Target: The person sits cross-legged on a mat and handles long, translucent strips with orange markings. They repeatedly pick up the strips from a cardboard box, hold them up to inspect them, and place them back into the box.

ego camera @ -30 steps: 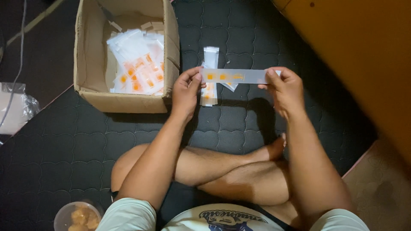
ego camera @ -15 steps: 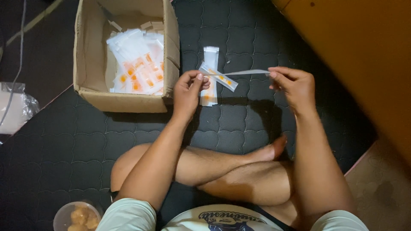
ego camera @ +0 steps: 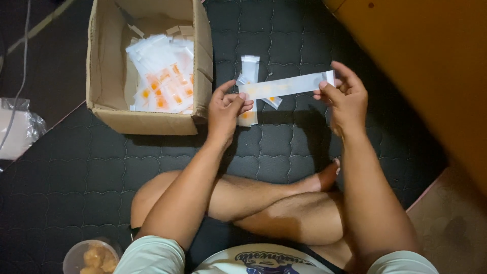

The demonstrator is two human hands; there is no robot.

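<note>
Dark quilted floor mat (ego camera: pixel 284 147), box (ego camera: pixel 109 109) beside. Left hand (ego camera: pixel 228 109) and right hand (ego camera: pixel 345 96) pinch strip (ego camera: pixel 286 85) ends, stretched flat, probably for inspection.

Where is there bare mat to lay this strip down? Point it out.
The black mat is bare between the cardboard box and the orange wall, above the strip. More bare mat lies below the box, left of the left hand. It is crowded under the strip, where small packets lie, and inside the box.
</note>
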